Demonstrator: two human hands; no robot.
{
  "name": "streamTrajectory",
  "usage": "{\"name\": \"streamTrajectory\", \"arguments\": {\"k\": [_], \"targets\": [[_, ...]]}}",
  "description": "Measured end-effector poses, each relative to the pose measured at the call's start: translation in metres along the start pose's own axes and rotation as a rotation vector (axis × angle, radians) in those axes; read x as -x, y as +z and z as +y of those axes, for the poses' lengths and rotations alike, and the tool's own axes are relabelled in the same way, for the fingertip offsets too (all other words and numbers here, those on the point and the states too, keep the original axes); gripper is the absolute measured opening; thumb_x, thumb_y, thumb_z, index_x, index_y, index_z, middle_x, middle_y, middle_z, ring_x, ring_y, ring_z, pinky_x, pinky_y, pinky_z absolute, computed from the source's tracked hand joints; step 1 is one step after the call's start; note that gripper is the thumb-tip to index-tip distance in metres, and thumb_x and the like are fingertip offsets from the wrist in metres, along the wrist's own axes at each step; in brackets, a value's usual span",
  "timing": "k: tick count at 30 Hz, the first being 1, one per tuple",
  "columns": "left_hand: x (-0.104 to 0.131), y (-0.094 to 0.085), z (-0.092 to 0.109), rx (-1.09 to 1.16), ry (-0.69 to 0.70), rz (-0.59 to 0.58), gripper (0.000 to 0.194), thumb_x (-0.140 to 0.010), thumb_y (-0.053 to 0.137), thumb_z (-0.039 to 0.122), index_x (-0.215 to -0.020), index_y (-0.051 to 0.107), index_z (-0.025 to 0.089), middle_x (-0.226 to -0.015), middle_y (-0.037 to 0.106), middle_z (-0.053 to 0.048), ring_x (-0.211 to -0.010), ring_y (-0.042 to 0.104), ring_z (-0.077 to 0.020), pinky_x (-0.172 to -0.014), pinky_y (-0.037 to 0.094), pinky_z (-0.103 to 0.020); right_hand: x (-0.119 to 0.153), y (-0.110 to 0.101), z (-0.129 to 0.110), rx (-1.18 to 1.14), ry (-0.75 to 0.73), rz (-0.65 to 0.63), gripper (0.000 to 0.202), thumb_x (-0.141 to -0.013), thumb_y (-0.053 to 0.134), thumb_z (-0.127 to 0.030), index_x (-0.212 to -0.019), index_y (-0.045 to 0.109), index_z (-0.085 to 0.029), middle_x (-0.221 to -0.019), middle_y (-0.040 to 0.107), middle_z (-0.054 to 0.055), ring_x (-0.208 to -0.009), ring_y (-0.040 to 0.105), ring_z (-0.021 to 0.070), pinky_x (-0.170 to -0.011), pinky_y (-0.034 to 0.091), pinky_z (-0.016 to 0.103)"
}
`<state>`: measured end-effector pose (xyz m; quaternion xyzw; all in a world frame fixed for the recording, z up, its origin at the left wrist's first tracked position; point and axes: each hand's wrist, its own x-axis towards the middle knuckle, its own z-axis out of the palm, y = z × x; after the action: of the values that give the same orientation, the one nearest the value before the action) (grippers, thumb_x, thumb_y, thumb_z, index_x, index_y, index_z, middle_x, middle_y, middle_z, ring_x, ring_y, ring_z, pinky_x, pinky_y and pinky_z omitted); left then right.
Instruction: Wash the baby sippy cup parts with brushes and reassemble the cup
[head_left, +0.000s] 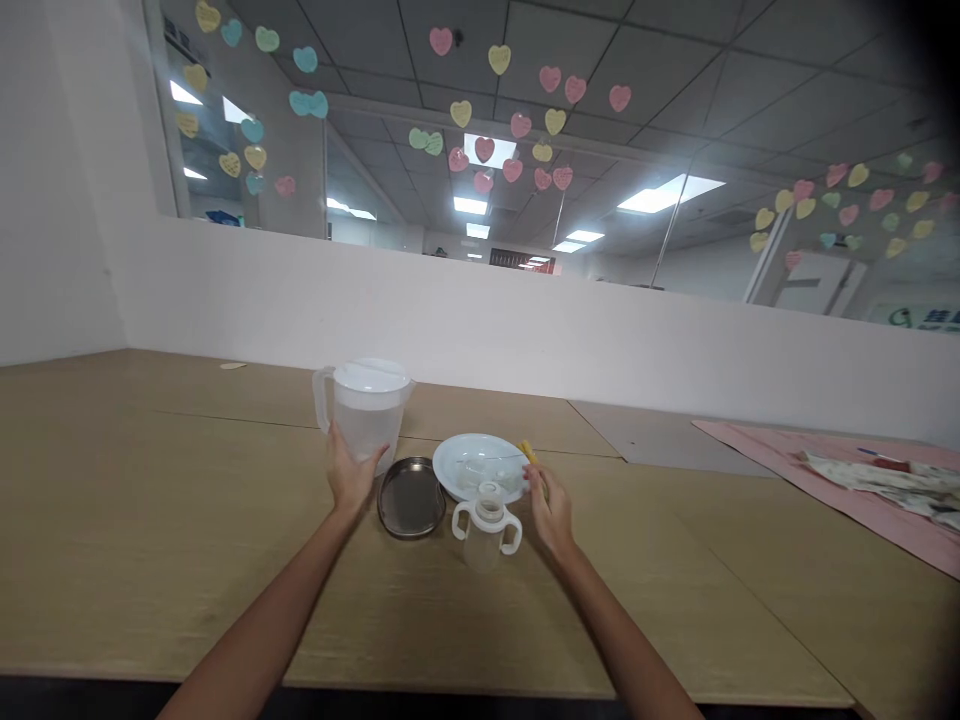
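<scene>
While the right hand (pixel 552 510) is closed around the yellow handle (pixel 529 452) beside the rim of the bowl (pixel 445 463), the left hand (pixel 351 480) rests part-spread against the lower side of the jug (pixel 369 428); its firmness cannot be determined. Just left of the right hand, the nearer one, stands the bottle (pixel 481 548), long axis vertical. The tray (pixel 411 498) separates jug and bottle.

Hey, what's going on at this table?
A person has both hands among some dishes. The left hand touches the lower part of a see-through plastic pitcher with a white lid. The right hand is at a slim yellow object by the rim of a round white bowl. A clear bottle with two white handles stands in front, beside a shiny metal tray.
</scene>
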<state>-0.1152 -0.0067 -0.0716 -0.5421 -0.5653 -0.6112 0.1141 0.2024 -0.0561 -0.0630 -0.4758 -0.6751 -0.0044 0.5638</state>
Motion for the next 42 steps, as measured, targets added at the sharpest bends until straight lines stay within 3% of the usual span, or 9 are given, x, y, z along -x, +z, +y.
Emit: {"name": "streamTrajectory", "arguments": {"k": [3,5,9,14,21,30,33,37,42], "targets": [[-0.002,-0.004,0.006,-0.048,0.031,0.008,0.086,-0.070,0.055,0.046,-0.136,0.009,0.014,-0.139,0.023,-0.017,-0.128,0.022,-0.0288,-0.104,0.025,-0.046,0.007,-0.004,-0.005,0.021,-0.256,-0.048,0.034,-0.084,0.031,-0.030,-0.063,0.055,-0.018,-0.059,0.054,0.002,-0.062,0.050,0.0149,-0.076,0.037,0.036],[-0.003,-0.008,0.008,-0.093,0.128,-0.019,0.084,-0.072,0.053,0.047,-0.136,0.012,0.012,-0.139,0.022,-0.018,-0.129,0.021,-0.0293,-0.104,0.025,-0.047,0.010,-0.005,-0.007,0.032,-0.391,-0.109,0.033,-0.081,0.032,-0.030,-0.057,0.051,-0.019,-0.053,0.050,0.001,-0.057,0.046,0.0140,-0.072,0.037,0.035],[-0.003,-0.011,0.010,-0.202,0.347,-0.040,0.075,-0.076,0.049,0.044,-0.134,0.018,0.009,-0.139,0.021,-0.019,-0.130,0.015,-0.0301,-0.105,0.019,-0.050,0.015,-0.002,-0.006,0.105,-0.502,-0.215,0.033,-0.080,0.034,-0.032,-0.055,0.051,-0.018,-0.052,0.048,0.002,-0.055,0.044,0.0140,-0.059,0.035,0.029],[-0.002,-0.011,0.009,-0.286,0.492,-0.118,0.063,-0.080,0.042,0.040,-0.133,0.025,0.011,-0.139,0.022,-0.016,-0.132,0.012,-0.0281,-0.105,0.015,-0.052,0.016,0.006,-0.004,0.197,-0.433,-0.235,0.038,-0.084,0.033,-0.028,-0.050,0.047,-0.019,-0.048,0.046,0.001,-0.050,0.041,0.0118,-0.053,0.031,0.026],[-0.003,-0.012,0.014,-0.301,0.577,-0.177,0.053,-0.080,0.042,0.037,-0.128,0.036,0.013,-0.137,0.030,-0.015,-0.131,0.015,-0.0264,-0.106,0.015,-0.051,0.015,0.008,0.000,0.208,-0.390,-0.231,0.042,-0.085,0.033,-0.030,-0.047,0.045,-0.019,-0.047,0.042,0.000,-0.048,0.040,0.0111,-0.051,0.031,0.026],[0.001,-0.011,0.021,-0.206,0.563,-0.123,0.060,-0.078,0.047,0.040,-0.129,0.032,0.013,-0.136,0.030,-0.015,-0.130,0.018,-0.0279,-0.106,0.018,-0.050,0.012,0.005,-0.003,0.212,-0.351,-0.263,0.042,-0.086,0.033,-0.032,-0.048,0.046,-0.019,-0.048,0.043,0.000,-0.050,0.040,0.0111,-0.053,0.031,0.027],[0.006,-0.011,0.022,-0.179,0.542,-0.056,0.073,-0.074,0.052,0.043,-0.133,0.020,0.014,-0.137,0.028,-0.016,-0.128,0.024,-0.0275,-0.104,0.027,-0.045,0.011,0.005,-0.004,0.224,-0.348,-0.262,0.043,-0.086,0.032,-0.032,-0.047,0.046,-0.019,-0.047,0.043,0.000,-0.049,0.040,0.0109,-0.054,0.031,0.026],[0.008,-0.017,0.022,-0.150,0.554,-0.066,0.081,-0.074,0.053,0.043,-0.136,0.007,0.018,-0.138,0.026,-0.016,-0.128,0.026,-0.0259,-0.099,0.036,-0.041,0.011,0.005,-0.003,0.215,-0.373,-0.259,0.042,-0.086,0.034,-0.031,-0.048,0.047,-0.019,-0.048,0.044,0.000,-0.049,0.040,0.0108,-0.053,0.030,0.026],[0.005,-0.020,0.022,-0.135,0.563,-0.047,0.071,-0.073,0.055,0.041,-0.132,0.021,0.020,-0.136,0.030,-0.015,-0.129,0.023,-0.0273,-0.102,0.029,-0.046,0.010,0.005,-0.001,0.210,-0.382,-0.263,0.041,-0.086,0.034,-0.031,-0.049,0.047,-0.018,-0.048,0.045,0.000,-0.049,0.040,0.0104,-0.053,0.028,0.025]]}}
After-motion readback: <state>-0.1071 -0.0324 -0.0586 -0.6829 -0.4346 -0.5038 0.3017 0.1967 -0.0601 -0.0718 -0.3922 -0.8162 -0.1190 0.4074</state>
